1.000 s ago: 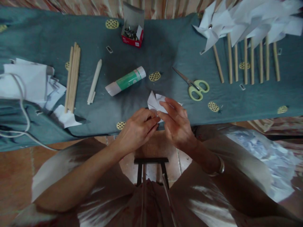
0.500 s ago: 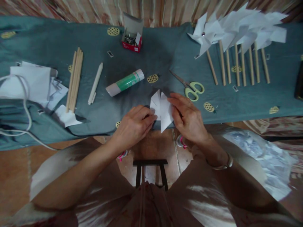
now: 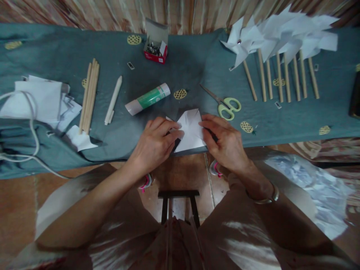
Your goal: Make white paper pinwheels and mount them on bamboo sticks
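Between my hands, at the near edge of the table, is a white sheet of paper with cut, partly turned flaps. My left hand pinches its left side between thumb and fingers. On the opposite side my right hand grips the paper's edge, thumb below and fingers above. Just beyond the right hand lie scissors with light green handles. A glue stick with a green label rests past the left hand. The undersides of the paper are hidden.
White paper pinwheels on wooden sticks lie at the far right. A red box of metal pins stands open at the back. Wooden sticks, a white pen, paper sheets and a white cable are on the left.
The paper has opened out and turned between my hands, showing a broader face with a flap out to the left. Both hands keep hold, nearly in place.
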The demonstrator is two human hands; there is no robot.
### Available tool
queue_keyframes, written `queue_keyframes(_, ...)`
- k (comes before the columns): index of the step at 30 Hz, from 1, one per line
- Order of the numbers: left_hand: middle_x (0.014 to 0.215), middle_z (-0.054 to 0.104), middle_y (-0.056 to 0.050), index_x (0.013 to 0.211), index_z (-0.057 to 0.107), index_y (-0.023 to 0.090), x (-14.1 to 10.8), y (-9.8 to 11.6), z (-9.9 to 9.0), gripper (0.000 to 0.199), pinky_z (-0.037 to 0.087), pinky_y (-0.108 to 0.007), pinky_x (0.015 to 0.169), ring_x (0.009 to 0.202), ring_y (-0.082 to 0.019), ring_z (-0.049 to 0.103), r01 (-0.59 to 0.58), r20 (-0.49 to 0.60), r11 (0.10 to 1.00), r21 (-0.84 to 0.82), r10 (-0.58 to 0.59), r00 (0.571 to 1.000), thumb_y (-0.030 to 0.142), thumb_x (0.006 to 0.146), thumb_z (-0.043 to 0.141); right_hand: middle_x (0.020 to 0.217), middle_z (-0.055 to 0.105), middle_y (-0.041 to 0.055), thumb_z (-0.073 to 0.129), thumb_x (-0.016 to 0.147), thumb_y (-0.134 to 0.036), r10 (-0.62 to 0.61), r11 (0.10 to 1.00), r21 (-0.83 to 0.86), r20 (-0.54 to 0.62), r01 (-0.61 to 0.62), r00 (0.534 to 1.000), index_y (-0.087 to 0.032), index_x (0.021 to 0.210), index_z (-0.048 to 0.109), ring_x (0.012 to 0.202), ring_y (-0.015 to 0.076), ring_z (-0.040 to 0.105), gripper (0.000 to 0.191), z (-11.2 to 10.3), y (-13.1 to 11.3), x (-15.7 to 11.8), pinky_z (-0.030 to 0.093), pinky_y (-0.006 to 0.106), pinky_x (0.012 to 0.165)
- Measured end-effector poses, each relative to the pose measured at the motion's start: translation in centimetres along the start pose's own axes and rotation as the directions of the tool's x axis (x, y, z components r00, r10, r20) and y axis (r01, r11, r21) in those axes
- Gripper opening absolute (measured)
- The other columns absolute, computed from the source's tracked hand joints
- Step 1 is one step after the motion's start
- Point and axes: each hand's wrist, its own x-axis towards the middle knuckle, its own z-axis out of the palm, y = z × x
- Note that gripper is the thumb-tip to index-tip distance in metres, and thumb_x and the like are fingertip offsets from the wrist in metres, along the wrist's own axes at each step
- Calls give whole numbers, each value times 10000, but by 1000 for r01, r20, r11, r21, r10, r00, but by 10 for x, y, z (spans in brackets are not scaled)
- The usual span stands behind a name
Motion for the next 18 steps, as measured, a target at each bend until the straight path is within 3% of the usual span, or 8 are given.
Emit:
queue_keyframes(5, 1107, 733, -72, 1078, 678, 180, 2, 13, -1, 142, 467, -379, 811, 1018, -232, 617, -52, -60, 998, -25, 50, 997, 245, 989, 588, 1218, 741, 109, 511, 938, -184, -27, 999, -18, 13, 28, 1000, -195, 1061, 732, 1095, 267, 719, 253, -1, 1, -2, 580, 478, 1007)
queue_keyframes(8, 1083, 735, -75, 1053, 685, 176, 3, 21, 2, 153, 462, -377, 811, 1008, -233, 619, -80, 11, 996, -34, 81, 997, 292, 975, 623, 1195, 751, 96, 513, 934, -169, -46, 999, -21, 4, 46, 999, -204, 1055, 729, 1064, 252, 729, 250, -1, 1, -3, 591, 463, 985)
queue_keyframes(18, 995, 727, -85, 1002, 682, 142, 1, 26, 4, 104, 431, -348, 739, 873, -203, 626, -138, 45, 990, 0, 137, 989, 132, 970, 584, 1188, 753, 114, 516, 877, -102, -36, 997, 73, 65, 31, 997, -180, 1052, 730, 1071, 249, 728, 287, -11, 3, -8, 578, 461, 1000)
